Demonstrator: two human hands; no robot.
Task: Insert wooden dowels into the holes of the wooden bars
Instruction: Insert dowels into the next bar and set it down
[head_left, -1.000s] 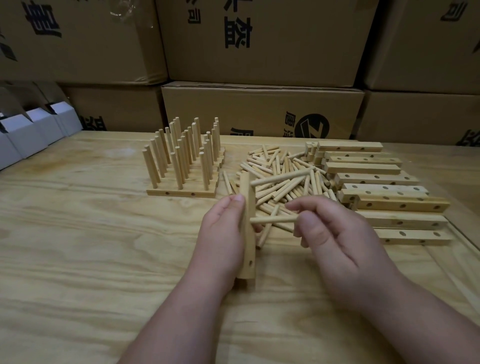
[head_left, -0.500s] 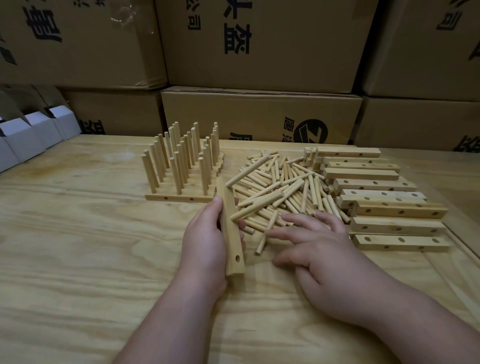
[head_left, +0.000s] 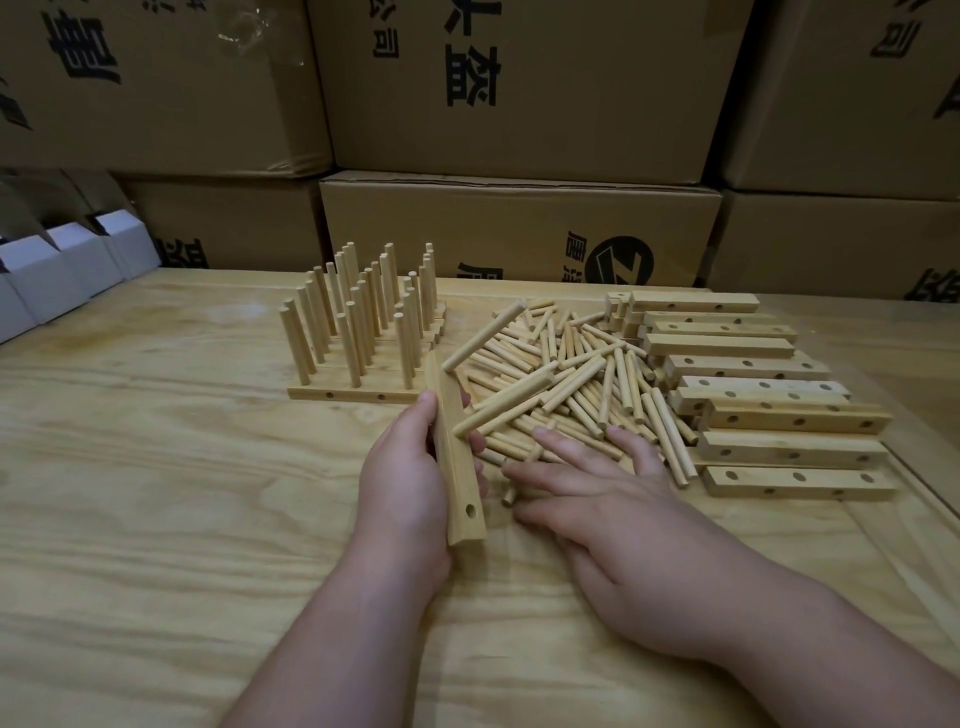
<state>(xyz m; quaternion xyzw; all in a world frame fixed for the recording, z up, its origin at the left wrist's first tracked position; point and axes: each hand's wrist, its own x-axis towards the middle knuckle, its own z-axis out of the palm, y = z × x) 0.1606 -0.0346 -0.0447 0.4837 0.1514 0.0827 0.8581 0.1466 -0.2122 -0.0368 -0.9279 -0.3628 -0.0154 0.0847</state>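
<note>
From my seat, a good deal is hidden: my left hand (head_left: 410, 483) covers most of the far face of the bar (head_left: 454, 462) it grips on edge on the table (head_left: 156, 519), so I can make out only one hole near the bar's near end, and how the two dowels (head_left: 501, 405) leaning out of it to the right sit in it I cannot tell. The thumb lies on the bar's top edge and the fingertips curl round its right side. My right hand (head_left: 613, 525) lies flat and relaxed just right of the bar, fingers straight and spread, their tips resting on the near edge of the loose pile of dowels (head_left: 571, 374); whether a dowel sits under the palm I cannot see. One short dowel (head_left: 508, 496) peeks out between the bar and my right index finger. The pile is too tangled to count. Beyond my left hand stands a block of finished bars (head_left: 358, 392) with upright dowels, three in the nearest row, the rows behind overlapping too much to number. Right of my right hand lie empty bars (head_left: 795, 480), about nine showing, the farthest ones partly stacked and unclear. Cardboard boxes (head_left: 519, 234) fill the back, cut off by the frame, with three white boxes (head_left: 47, 280) far left.
</note>
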